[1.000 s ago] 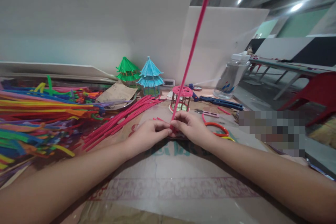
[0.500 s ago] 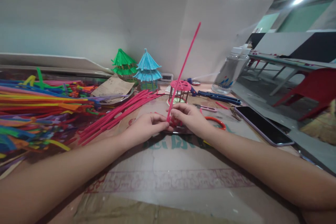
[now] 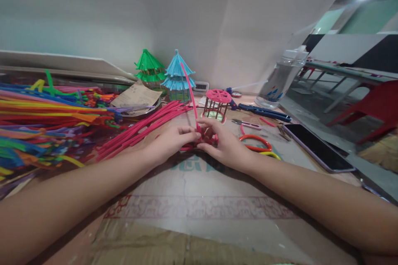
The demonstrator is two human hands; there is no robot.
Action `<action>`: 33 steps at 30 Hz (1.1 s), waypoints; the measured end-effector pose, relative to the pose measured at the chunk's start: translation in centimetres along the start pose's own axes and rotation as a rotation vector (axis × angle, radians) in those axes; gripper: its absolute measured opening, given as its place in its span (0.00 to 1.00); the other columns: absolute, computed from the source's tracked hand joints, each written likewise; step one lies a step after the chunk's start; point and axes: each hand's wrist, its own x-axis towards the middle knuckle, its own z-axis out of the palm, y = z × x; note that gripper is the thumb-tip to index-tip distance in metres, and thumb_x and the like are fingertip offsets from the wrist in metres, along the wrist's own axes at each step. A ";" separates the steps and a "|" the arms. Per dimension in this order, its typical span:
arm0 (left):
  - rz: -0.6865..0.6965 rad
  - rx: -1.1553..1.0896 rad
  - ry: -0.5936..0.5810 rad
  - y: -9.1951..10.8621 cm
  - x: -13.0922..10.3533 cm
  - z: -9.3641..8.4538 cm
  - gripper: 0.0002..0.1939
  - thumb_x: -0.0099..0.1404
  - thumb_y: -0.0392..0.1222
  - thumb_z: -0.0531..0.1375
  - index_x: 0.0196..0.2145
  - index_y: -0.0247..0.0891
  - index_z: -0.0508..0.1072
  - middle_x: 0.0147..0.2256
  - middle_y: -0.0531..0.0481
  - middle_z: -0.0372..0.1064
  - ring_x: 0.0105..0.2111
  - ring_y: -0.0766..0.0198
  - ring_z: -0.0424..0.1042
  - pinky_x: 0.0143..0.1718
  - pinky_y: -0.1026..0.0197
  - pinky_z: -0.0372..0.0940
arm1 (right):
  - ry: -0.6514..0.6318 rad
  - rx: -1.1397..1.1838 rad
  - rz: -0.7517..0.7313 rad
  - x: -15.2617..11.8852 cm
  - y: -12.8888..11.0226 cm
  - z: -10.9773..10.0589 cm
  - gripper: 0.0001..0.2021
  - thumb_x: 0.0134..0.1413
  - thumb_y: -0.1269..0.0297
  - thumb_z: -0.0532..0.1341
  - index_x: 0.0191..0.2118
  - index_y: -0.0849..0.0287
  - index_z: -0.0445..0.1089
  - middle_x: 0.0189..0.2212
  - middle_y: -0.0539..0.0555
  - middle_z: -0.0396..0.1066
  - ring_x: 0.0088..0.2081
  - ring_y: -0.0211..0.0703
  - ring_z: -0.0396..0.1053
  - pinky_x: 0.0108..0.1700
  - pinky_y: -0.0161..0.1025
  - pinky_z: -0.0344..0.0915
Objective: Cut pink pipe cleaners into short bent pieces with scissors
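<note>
A long pink fuzzy pipe cleaner (image 3: 190, 91) is being pinched at its lower end between the fingertips of the left hand (image 3: 169, 140) and the right hand (image 3: 222, 145), both closed tightly on it where they are meeting above the cardboard-covered worktable (image 3: 199, 211). A small knot of pink coiled wire (image 3: 207, 137) is being held in the same pinch, between thumbs and forefingers; how it is joined to the stem cannot be told.

The stem's long axis is being kept nearly upright, leaning slightly to the left and away from the person, so that its free tip is pointing up and back, in front of the blue pipe-cleaner pagoda model (image 3: 177, 76). The stem is looking thin, straight for most of its length and gently curved near the top, evenly bright pink and softly bristled.

Just beyond the hands, a small pink-topped pavilion frame on brown posts (image 3: 217, 105) is standing on the table, and a green pipe-cleaner pagoda model (image 3: 148, 68) is standing beside the blue one. A fan of loose pink pipe cleaners (image 3: 139, 130) is lying to the left of the left hand, near a large heap of many-coloured pipe cleaners (image 3: 46, 120). To the right of the right hand, orange-handled scissors (image 3: 256, 143) are lying just beside the wrist, with a black-screened phone (image 3: 319, 147) and a clear plastic water bottle (image 3: 280, 80) farther off.
</note>
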 end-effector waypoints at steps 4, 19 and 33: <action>-0.035 -0.021 -0.032 0.2 -0.1 0.0 0.10 0.57 0.45 0.66 0.27 0.35 0.74 0.24 0.53 0.71 0.24 0.69 0.67 0.28 0.65 0.59 | -0.009 0.000 0.046 0.1 -0.1 -0.1 0.29 0.55 0.68 0.62 0.61 0.54 0.53 0.39 0.52 0.66 0.34 0.39 0.67 0.37 0.40 0.66; 0.015 0.134 -0.029 -0.2 0.0 -0.1 0.11 0.58 0.48 0.64 0.27 0.36 0.76 0.24 0.54 0.70 0.25 0.67 0.66 0.28 0.65 0.57 | 0.022 0.059 0.062 0.0 0.3 0.1 0.25 0.54 0.68 0.64 0.55 0.52 0.56 0.37 0.50 0.65 0.34 0.39 0.67 0.37 0.40 0.66; 0.147 0.306 0.028 0.1 -0.7 0.4 0.13 0.61 0.49 0.61 0.30 0.36 0.77 0.30 0.50 0.75 0.31 0.64 0.71 0.33 0.63 0.63 | 0.037 0.442 0.193 0.8 0.2 -0.4 0.18 0.51 0.61 0.65 0.45 0.56 0.59 0.34 0.49 0.66 0.33 0.36 0.67 0.33 0.36 0.66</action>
